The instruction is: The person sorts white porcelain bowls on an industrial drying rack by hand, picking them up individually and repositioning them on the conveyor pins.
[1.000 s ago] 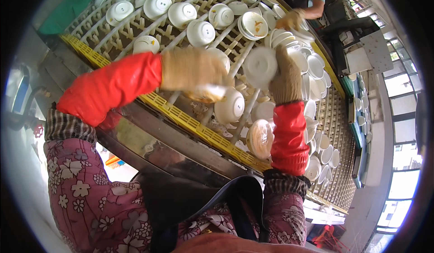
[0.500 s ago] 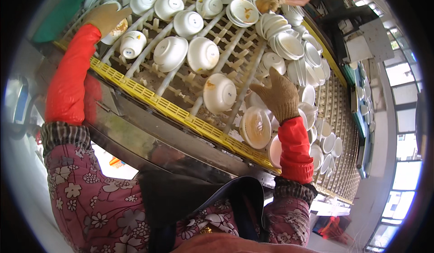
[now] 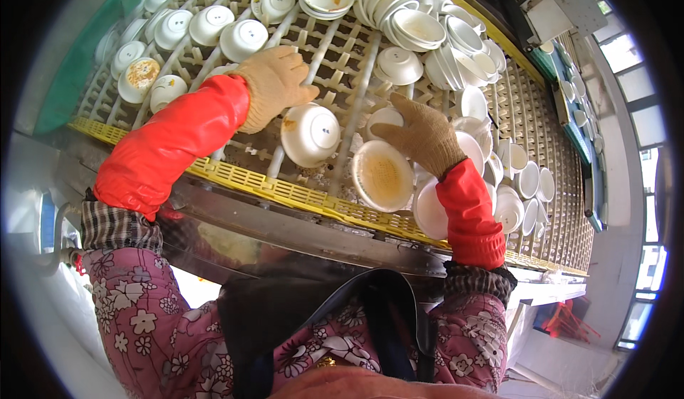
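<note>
My left hand [image 3: 278, 85], in a tan knit glove, is open with its thumb apart, over the white slatted rack. Below its thumb, an upturned white bowl [image 3: 311, 135] with a brown stain lies on the rack. My right hand [image 3: 424, 135], gloved the same way, has thumb and forefinger around a small white bowl [image 3: 385, 119]; the other fingers are partly hidden. Just below it leans a bowl [image 3: 382, 176] with a brownish inside, facing me. Another upturned bowl [image 3: 399, 66] sits beyond my right fingers.
Stacked white bowls [image 3: 417, 30] crowd the far middle, and more bowls [image 3: 509, 210] stand tilted at the right. Upturned bowls [image 3: 173, 30] line the far left. A yellow edge strip [image 3: 285, 189] borders the rack nearest me. Teal shelving [image 3: 570, 114] with dishes stands at right.
My left hand has swung right from the far-left bowls to mid-rack. My right hand has shifted slightly left and up, now around the small bowl. The co-worker's gloved hand has left the view.
</note>
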`<state>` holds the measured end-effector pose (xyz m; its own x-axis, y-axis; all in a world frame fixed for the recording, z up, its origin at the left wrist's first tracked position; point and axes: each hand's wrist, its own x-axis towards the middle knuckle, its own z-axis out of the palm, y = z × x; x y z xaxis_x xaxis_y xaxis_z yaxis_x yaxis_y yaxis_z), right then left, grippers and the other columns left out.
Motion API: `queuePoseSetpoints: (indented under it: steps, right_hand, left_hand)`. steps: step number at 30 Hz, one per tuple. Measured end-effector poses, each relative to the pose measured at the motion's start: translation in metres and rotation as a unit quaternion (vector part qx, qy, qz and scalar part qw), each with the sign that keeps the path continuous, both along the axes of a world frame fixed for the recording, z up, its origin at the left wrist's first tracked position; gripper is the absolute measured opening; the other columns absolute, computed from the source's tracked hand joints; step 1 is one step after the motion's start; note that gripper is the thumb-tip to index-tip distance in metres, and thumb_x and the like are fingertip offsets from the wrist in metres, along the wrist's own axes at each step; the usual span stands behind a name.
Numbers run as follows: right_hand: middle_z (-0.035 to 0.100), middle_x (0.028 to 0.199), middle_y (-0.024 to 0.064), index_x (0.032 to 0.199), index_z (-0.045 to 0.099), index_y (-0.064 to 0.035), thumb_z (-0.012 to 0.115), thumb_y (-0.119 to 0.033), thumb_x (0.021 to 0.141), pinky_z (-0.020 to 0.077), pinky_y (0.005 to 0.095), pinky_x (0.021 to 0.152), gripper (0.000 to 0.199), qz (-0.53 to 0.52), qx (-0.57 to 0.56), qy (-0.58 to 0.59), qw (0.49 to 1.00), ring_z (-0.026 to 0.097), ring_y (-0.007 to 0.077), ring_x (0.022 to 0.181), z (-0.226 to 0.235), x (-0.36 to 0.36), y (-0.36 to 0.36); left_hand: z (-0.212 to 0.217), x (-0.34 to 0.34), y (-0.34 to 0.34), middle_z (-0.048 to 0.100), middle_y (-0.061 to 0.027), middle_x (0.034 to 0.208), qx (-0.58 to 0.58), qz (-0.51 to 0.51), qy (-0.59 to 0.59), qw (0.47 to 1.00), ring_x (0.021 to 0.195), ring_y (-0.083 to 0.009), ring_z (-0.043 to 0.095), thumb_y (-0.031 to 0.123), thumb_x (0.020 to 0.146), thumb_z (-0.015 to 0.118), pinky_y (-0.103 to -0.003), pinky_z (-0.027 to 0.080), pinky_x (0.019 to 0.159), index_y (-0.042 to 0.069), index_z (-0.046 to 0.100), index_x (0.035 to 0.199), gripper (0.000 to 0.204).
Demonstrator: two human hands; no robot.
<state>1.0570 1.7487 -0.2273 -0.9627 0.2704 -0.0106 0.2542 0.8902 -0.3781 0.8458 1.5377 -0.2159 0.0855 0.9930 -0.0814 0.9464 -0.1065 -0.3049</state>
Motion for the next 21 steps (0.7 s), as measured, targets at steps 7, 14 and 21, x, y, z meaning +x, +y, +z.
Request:
queuePoseSetpoints:
  steps: [7, 14, 21]
  right_hand:
    - [0.058, 0.122, 0.0218, 0.129, 0.051, 0.002, 0.078, -0.029, 0.07, 0.0454, 0.0393, 0.095, 0.071, 0.059, 0.102, 0.098, 0.988, 0.056, 0.0349, 0.114, -0.012, 0.035, 0.01]
    - [0.064, 0.11, 0.0166, 0.125, 0.054, -0.0051, 0.074, -0.042, 0.072, 0.0479, 0.0413, 0.088, 0.068, 0.058, 0.09, 0.067, 0.992, 0.06, 0.0341, 0.104, -0.009, 0.023, 0.025]
    - [0.069, 0.09, 0.0115, 0.102, 0.069, -0.0089, 0.061, -0.043, 0.083, 0.0505, 0.0406, 0.08, 0.04, -0.066, 0.331, -0.104, 0.936, 0.066, 0.0308, 0.088, 0.007, 0.038, 0.095]
  left_hand:
    - [0.013, -0.002, -0.012, 0.048, -0.0119, 0.123, -0.054, 0.073, -0.008, 0.996, 0.119, -0.0282, 0.042, 0.018, 0.06, 0.081, -0.037, 0.033, 0.105, 0.006, 0.048, 0.132, 0.08]
    - [-0.015, -0.013, -0.012, 0.051, -0.0103, 0.117, 0.011, 0.07, 0.082, 0.994, 0.118, -0.0273, 0.043, 0.007, 0.073, 0.063, -0.037, 0.033, 0.104, 0.008, 0.049, 0.132, 0.06]
    - [-0.026, -0.033, -0.02, 0.052, -0.0117, 0.113, 0.12, 0.015, 0.119, 0.985, 0.112, -0.0271, 0.049, 0.003, 0.073, 0.059, -0.037, 0.036, 0.103, 0.008, 0.051, 0.126, 0.054]
